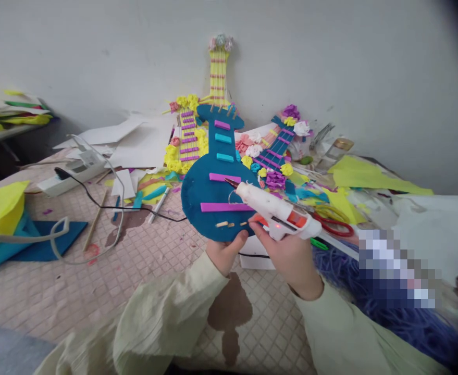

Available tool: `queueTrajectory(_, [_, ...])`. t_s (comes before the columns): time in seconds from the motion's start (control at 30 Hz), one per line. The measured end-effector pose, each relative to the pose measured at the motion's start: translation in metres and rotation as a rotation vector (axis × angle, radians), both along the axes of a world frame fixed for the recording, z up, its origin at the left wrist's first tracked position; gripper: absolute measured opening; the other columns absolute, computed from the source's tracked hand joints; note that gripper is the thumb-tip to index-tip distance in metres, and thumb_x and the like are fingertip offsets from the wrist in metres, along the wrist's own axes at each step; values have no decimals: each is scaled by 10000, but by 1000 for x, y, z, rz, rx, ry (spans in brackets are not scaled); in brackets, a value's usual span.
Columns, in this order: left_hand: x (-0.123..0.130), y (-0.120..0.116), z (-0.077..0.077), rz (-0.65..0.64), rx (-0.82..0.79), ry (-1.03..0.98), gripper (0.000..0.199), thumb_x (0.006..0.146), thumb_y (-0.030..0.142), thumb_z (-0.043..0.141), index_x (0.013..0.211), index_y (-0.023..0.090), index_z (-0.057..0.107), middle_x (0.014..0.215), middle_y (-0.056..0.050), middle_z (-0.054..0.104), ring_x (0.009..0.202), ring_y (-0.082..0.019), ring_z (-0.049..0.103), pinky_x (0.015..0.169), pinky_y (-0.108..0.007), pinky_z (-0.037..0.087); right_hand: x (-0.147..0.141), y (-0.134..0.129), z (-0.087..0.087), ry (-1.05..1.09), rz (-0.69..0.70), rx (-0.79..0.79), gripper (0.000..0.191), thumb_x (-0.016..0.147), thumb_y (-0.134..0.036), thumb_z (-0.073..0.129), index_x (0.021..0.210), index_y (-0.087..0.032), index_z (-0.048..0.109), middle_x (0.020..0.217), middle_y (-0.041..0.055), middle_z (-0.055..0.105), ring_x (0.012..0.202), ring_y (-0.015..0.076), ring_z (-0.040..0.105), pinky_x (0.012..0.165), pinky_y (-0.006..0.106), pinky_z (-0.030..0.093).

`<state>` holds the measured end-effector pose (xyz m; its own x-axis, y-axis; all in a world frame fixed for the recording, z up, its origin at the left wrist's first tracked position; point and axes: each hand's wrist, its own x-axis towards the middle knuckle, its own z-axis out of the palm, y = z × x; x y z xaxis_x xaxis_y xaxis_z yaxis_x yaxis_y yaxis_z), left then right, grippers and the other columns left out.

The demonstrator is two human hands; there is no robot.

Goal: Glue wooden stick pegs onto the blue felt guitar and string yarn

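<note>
My left hand [226, 254] grips the lower edge of a dark blue guitar-shaped craft [197, 179], thumb on its front, most fingers hidden behind. The guitar is held tilted up above the table, with purple and light blue strips across neck and body and short wooden pegs at the top. Small wooden pieces [222, 224] show near its bottom. In my right hand [293, 260] is a white hot glue gun [270, 204] with a small red light lit. Its dark nozzle points left, in front of a purple strip [224, 177]; whether it touches cannot be made out.
Behind stand a yellow guitar craft [218, 78] and another blue one [277, 151] with paper flowers. A power strip [72, 174] and cables lie left. Red-handled scissors [336, 221], paper scraps and blue shredded strands [369, 291] lie right. White sheets [146, 143] are at the back.
</note>
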<state>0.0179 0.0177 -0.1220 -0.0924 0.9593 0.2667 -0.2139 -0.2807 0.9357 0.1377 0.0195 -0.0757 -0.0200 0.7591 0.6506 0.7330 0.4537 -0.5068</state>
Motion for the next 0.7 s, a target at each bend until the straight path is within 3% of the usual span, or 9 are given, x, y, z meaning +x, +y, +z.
queueTrajectory(0.13, [0,-1,4,18,-54,-20,286,697,260,629,975,193,644,1035,-67,661,998,-234,591,920,-400,443,5,-2,5,127,40,0,113,738,-285,597,783,-184,618,809,58,665,843,218,605,846,401,440])
queueTrajectory(0.3, [-1,-2,7,54,-164,-50,372,659,285,674,1016,193,624,1100,-77,630,1053,-249,555,959,-420,401,19,-2,20,415,-20,88,71,707,-243,632,757,-196,616,813,27,645,839,216,590,880,425,398])
queueTrajectory(0.43, [0,-2,7,25,-217,-154,395,633,297,696,1003,177,626,1099,-90,627,1061,-275,545,936,-452,416,31,-2,34,778,95,152,86,715,-160,620,658,-206,574,624,-18,554,554,154,520,617,358,452])
queueTrajectory(0.5, [0,0,7,13,-245,-229,444,619,283,710,1038,179,605,1140,-94,602,1095,-288,517,933,-468,416,37,-2,37,852,139,86,161,724,-144,606,588,-207,548,531,-28,508,463,136,457,511,328,411])
queueTrajectory(0.57, [0,3,7,-19,-265,-329,492,613,262,715,1080,192,575,1162,-90,587,1110,-294,503,923,-479,425,43,0,37,895,174,-21,187,712,-139,607,552,-205,537,488,-29,491,457,131,443,506,318,393])
queueTrajectory(0.7, [-3,8,12,-77,-302,-515,650,579,209,728,1179,254,479,1098,-65,623,991,-284,584,829,-499,486,53,5,27,1044,352,-301,73,664,-167,619,729,-200,611,518,-31,509,511,119,448,546,295,388])
